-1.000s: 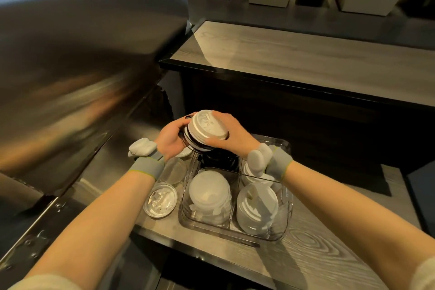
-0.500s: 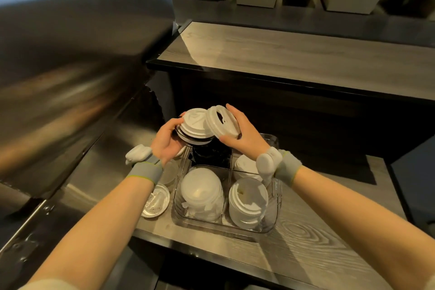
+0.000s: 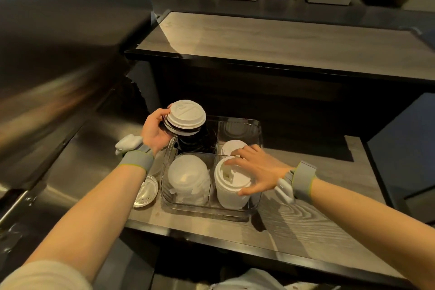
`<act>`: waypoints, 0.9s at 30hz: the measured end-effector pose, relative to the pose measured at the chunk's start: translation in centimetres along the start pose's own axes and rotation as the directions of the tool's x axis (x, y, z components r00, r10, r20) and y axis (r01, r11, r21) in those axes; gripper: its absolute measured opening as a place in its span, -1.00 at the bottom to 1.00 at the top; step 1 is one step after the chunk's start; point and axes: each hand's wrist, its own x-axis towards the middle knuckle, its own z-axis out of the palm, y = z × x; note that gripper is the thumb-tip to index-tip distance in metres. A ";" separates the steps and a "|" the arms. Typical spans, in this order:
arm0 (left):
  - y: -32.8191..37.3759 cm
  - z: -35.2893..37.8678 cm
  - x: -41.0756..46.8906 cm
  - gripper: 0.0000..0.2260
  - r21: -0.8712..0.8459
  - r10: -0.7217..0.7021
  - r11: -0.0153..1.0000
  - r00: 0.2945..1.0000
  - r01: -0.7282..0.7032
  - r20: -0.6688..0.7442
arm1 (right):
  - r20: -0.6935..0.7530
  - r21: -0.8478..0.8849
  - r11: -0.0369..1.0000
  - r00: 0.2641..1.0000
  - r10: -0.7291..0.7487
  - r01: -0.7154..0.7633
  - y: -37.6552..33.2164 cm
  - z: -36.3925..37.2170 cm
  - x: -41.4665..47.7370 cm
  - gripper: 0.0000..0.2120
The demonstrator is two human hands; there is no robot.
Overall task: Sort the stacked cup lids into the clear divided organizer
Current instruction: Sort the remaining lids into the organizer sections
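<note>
A clear divided organizer (image 3: 255,129) stands on the wooden counter. My left hand (image 3: 154,130) grips a stack of lids (image 3: 186,116), white on top and black beneath, above the organizer's back-left compartment, where black lids (image 3: 196,145) sit. My right hand (image 3: 255,169) lies over a white lid (image 3: 231,179) on top of the front-right stack, fingers at its far rim and thumb at its near rim. White lids (image 3: 188,178) fill the front-left compartment. Another white lid (image 3: 231,146) shows in the back-right one.
A clear lid (image 3: 146,192) lies on the counter just left of the organizer. A stainless steel surface (image 3: 70,167) runs along the left. Behind stands a higher wooden counter (image 3: 270,40). The near counter edge (image 3: 235,246) is close to my body.
My right hand took the top white lid off the held stack and moved it down and right onto the front-right stack. My left hand kept the remaining stack up.
</note>
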 end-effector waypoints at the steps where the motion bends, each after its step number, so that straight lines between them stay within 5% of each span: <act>1: -0.1 0.1 -0.1 -0.77 0.001 0.001 1.000 1.000 -0.001 0.004 | 0.008 -0.008 1.000 1.000 0.014 -0.014 0.1 0.2 -0.4 -0.26; 21: -1.1 1.1 -0.4 -0.76 0.061 -0.035 0.998 0.993 0.029 0.113 | -0.052 -0.109 0.994 0.999 -0.010 0.005 -0.6 0.2 -0.9 -0.41; 27: -0.8 1.6 0.0 -0.65 0.114 -0.052 0.993 0.987 0.034 0.154 | -0.127 0.039 0.997 0.990 0.065 -0.060 -0.9 -0.9 0.0 -0.42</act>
